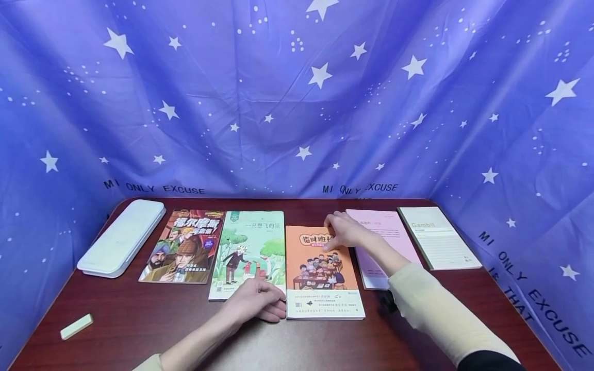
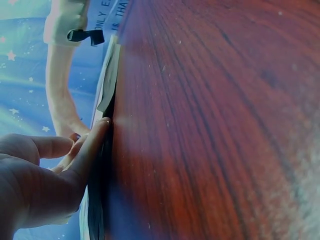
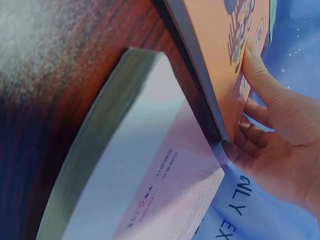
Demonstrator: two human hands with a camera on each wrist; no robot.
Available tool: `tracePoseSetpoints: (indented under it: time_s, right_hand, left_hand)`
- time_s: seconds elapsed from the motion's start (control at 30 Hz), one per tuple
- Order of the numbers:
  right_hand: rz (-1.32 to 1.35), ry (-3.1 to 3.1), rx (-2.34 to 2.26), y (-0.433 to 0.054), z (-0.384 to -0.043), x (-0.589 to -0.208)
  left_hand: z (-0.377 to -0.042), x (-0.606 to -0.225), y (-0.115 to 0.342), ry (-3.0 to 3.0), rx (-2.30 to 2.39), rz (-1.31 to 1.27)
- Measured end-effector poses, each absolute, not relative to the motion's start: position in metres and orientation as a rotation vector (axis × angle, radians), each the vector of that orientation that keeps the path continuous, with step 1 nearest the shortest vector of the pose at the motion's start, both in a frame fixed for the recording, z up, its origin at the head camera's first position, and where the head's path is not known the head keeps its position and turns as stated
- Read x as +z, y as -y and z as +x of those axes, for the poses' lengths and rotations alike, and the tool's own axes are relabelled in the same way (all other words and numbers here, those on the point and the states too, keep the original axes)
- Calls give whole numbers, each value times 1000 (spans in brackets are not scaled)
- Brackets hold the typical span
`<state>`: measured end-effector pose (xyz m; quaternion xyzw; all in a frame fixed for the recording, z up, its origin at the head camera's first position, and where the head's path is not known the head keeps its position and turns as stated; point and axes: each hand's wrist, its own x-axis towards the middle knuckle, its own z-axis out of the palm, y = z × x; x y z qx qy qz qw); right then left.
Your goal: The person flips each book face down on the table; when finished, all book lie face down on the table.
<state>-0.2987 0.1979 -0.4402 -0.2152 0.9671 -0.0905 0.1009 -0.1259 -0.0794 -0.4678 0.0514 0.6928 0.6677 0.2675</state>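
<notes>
An orange book [image 1: 320, 278] with a cartoon classroom cover lies flat on the table. At its top right corner my right hand [image 1: 348, 233] holds it, the thumb [image 3: 260, 75] on the cover and the other fingers bent at the far edge. My left hand [image 1: 257, 301] lies over the lower right of a green book [image 1: 252, 237], its fingertips against the orange book's lower left edge. In the left wrist view the left fingers [image 2: 90, 150] reach out fairly straight along the book edges. A pink book [image 1: 385, 232] lies just right of the orange one, partly behind my right forearm.
Left of the green book are a detective comic book [image 1: 183, 247] and a white pencil case [image 1: 121, 238]. A pale eraser [image 1: 77, 326] lies at the front left. A Gambit notebook [image 1: 441, 239] is at the far right. Starry blue curtains [image 1: 260, 103] surround the table [image 1: 306, 348].
</notes>
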Motion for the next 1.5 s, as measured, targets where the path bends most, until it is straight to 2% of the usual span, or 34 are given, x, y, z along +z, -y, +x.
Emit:
tracePoseSetpoints:
  time_s: [0.93, 1.5]
  right_hand:
    - [-518, -2810, -332, -200, -300, -445]
    - [-603, -2787, -432, -205, -300, -439]
  left_hand:
    - [-120, -464, 67, -1769, 1936, 122]
    - [-121, -457, 55, -1822, 2051, 134]
